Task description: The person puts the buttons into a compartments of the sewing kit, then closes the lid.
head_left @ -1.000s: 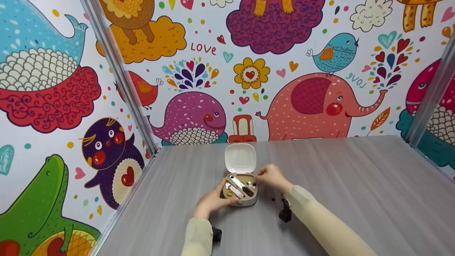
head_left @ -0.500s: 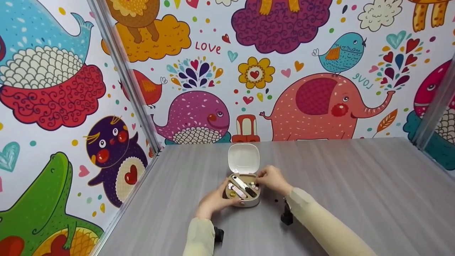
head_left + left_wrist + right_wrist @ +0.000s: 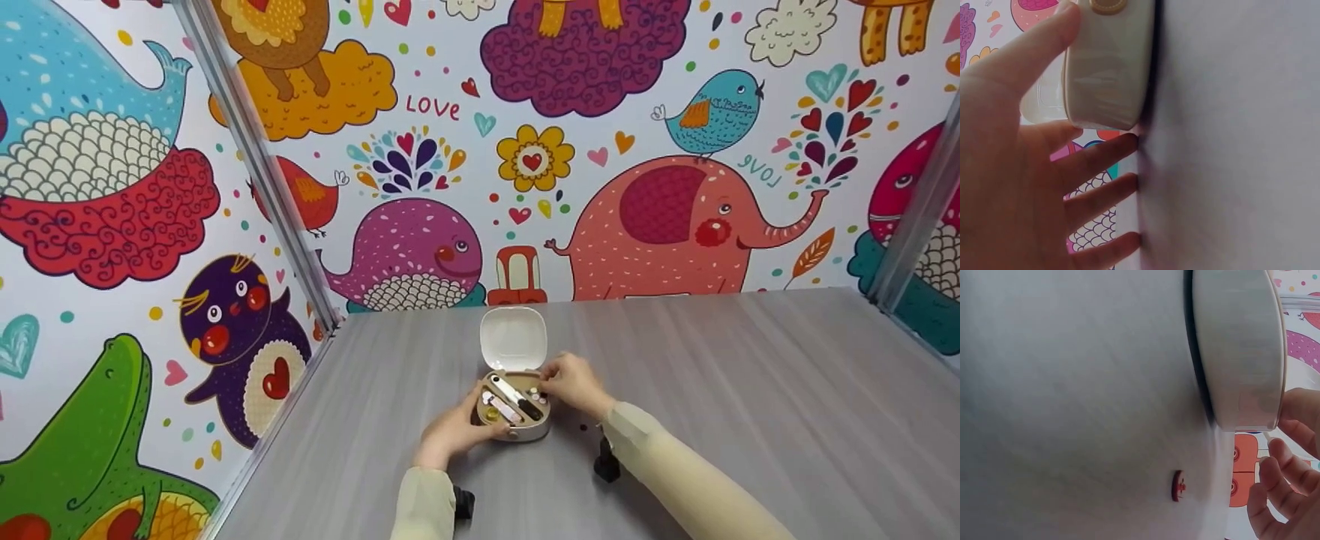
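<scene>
A small cream case (image 3: 530, 433) stands on the table, its white lid (image 3: 514, 339) raised at the back. Inside lie a long white-and-black tool (image 3: 516, 396), a pale pink-and-white piece (image 3: 502, 409), a round yellow piece (image 3: 492, 413) and several small button-like discs (image 3: 535, 394). My left hand (image 3: 454, 433) holds the case at its left front; in the left wrist view the thumb and index finger touch it while the other fingers stretch past. At the right rim is my right hand (image 3: 576, 384), fingers bent, thumb and index finger reaching inside. Their tips are hidden.
A small dark red button-like disc (image 3: 1177, 485) lies on the grey table (image 3: 697, 375) right of the case. Black wrist cameras hang below both cuffs, the right one (image 3: 607, 461) near the table. A patterned wall stands behind the table.
The head view has shifted slightly. My left hand keeps its place on the case. My right fingertips stay at the right compartment, with only a slight shift.
</scene>
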{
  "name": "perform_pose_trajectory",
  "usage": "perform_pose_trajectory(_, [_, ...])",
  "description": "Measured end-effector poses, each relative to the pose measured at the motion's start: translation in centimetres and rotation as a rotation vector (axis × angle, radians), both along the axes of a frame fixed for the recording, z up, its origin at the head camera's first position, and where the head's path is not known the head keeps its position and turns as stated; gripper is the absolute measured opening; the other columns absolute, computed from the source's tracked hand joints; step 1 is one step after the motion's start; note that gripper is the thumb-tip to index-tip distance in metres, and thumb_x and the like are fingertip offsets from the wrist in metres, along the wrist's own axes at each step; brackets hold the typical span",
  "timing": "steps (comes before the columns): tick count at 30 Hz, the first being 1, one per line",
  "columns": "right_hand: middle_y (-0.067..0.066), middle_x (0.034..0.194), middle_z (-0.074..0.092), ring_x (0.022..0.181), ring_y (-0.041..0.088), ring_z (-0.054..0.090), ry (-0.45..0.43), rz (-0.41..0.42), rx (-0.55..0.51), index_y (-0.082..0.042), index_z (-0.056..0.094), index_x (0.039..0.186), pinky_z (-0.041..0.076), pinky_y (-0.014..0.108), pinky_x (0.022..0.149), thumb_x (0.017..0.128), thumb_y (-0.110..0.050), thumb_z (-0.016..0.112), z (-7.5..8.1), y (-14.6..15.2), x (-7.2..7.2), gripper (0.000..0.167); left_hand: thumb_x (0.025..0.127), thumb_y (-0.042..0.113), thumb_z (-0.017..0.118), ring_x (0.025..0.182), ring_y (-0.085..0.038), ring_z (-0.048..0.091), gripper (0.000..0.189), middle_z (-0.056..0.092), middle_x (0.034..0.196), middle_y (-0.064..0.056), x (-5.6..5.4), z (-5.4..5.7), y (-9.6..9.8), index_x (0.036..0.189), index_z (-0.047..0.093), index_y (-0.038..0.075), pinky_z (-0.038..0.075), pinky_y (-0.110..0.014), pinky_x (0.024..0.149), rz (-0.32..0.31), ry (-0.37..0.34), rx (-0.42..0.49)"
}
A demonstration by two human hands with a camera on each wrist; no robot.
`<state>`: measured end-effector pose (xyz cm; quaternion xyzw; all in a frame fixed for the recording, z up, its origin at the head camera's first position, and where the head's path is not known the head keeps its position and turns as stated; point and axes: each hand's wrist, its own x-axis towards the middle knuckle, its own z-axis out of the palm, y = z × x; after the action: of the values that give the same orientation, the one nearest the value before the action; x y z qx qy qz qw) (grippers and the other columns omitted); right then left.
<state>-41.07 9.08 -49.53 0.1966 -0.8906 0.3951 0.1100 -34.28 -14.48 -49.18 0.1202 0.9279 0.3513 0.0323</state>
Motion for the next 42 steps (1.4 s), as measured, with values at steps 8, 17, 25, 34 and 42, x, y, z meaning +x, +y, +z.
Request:
perform_pose_trajectory(8, [0.002,0.080,0.059,0.069,0.013,0.055,-0.047,-0.026,-0.126,-0.003,0.076,0.081,0.048,0.029,0.061,0.078,-0.005,0.075,0.2,1.9,0.2,0.004,0.078,0.052,0.074,0.120,-0.049,0.049,0.101,0.044,0.141,-0.029,0.0,-0.3,-0.2,0.153,0.026,0.007,0.040,-0.061,0.095,-0.008,-0.001,0.020])
perform_pose_trajectory(17, [0.011,0.086,0.070,0.072,0.014,0.059,-0.148,-0.046,-0.149,0.006,0.074,0.091,0.051,0.030,0.062,0.081,-0.001,0.071,-0.9,7.6,-0.1,0.012,0.078,0.054,0.074,0.123,-0.049,0.047,0.101,0.042,0.143,-0.029,0.2,-0.2,-0.9,0.154,0.024,0.009,0.038,-0.062,0.097,0.009,-0.015,0.017])
perform_pose_trajectory(25, [0.011,0.089,0.072,0.074,0.016,0.061,-0.185,-0.090,-0.114,0.002,0.076,0.091,0.052,0.031,0.063,0.081,-0.001,0.070,-1.7,8.9,0.0,0.012,0.079,0.054,0.074,0.116,-0.045,0.053,0.099,0.048,0.137,-0.029,0.0,-0.1,-0.7,0.154,0.027,0.010,0.044,-0.058,0.092,0.011,-0.003,0.006])
perform_pose_trajectory(34, [0.010,0.086,0.073,0.064,0.011,0.056,-0.235,-0.085,-0.065,0.003,0.076,0.095,0.048,0.024,0.055,0.078,0.003,0.070,-1.5,9.3,0.1,0.018,0.078,0.056,0.073,0.118,-0.046,0.051,0.100,0.046,0.139,-0.029,-0.2,0.0,-0.1,0.154,0.027,0.011,0.043,-0.059,0.093,0.009,-0.004,-0.003])
perform_pose_trajectory(42, [0.009,0.091,0.073,0.069,0.012,0.058,-0.286,-0.133,-0.032,-0.002,0.078,0.093,0.050,0.028,0.059,0.076,0.002,0.073,-1.6,9.1,0.1,0.018,0.077,0.056,0.073,0.119,-0.047,0.050,0.101,0.046,0.140,-0.028,0.1,0.1,0.1,0.154,0.027,0.010,0.041,-0.061,0.094,0.015,-0.014,-0.002])
